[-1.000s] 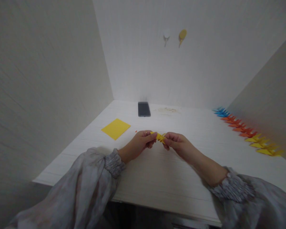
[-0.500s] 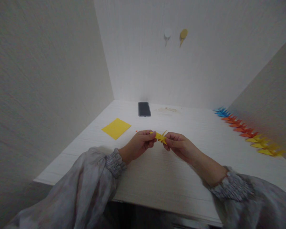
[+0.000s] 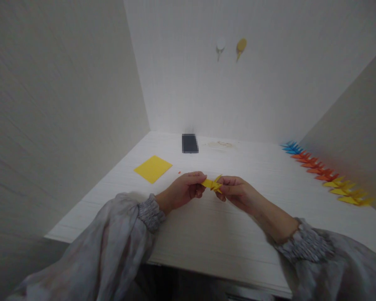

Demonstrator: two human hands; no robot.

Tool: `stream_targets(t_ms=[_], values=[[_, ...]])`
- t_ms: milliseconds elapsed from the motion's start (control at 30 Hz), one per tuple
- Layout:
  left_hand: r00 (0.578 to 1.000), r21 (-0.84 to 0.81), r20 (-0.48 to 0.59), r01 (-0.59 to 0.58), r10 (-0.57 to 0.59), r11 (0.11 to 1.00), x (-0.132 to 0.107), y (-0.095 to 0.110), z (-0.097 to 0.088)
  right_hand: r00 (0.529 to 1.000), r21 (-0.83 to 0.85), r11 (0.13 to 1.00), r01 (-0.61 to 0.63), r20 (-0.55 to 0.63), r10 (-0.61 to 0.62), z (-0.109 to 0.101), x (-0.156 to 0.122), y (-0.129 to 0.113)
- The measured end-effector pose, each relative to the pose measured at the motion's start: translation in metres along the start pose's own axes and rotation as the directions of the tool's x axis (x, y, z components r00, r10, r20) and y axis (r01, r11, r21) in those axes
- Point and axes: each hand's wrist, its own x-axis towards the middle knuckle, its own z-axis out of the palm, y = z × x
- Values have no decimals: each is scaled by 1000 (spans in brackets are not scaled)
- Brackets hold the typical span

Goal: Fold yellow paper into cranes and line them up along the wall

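Pinching from both ends, the left hand (image 3: 184, 190) and the right hand (image 3: 236, 191) are each closed on the small folded yellow paper piece (image 3: 212, 183), held just above the white wooden table (image 3: 207, 238) near its middle. Compared with half a second ago, the piece sits a shade lower and its pointed flaps stand up more openly between the fingertips. That suggests the fold is being spread or tightened, not started afresh, and neither hand has let go. Out to the left lies a flat yellow square paper sheet (image 3: 153, 168) with a tiny orange scrap (image 3: 179, 172) beside it, both where they were. Further back rests a dark blurred rectangle (image 3: 189, 143). Along the right edge runs a row of folded paper pieces (image 3: 313, 166), blue, then orange, then yellow. They lie loose on the tabletop, and no box, tray or bowl shows anywhere. Two small hooks (image 3: 219, 46) hang on the back wall.
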Motion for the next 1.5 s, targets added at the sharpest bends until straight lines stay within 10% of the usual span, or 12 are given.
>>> stream_targets(t_ms=[567, 1267, 1500], values=[[984, -126, 47, 176, -172, 976, -1, 1, 1, 998, 62, 998, -26, 60, 22, 1, 0, 2], [996, -75, 70, 51, -46, 996, -3, 0, 2, 995, 97, 992, -84, 58, 79, 9, -3, 1], [952, 104, -188, -225, 242, 969, 5, -2, 0, 990, 126, 992, 31, -143, -13, 6, 3, 0]])
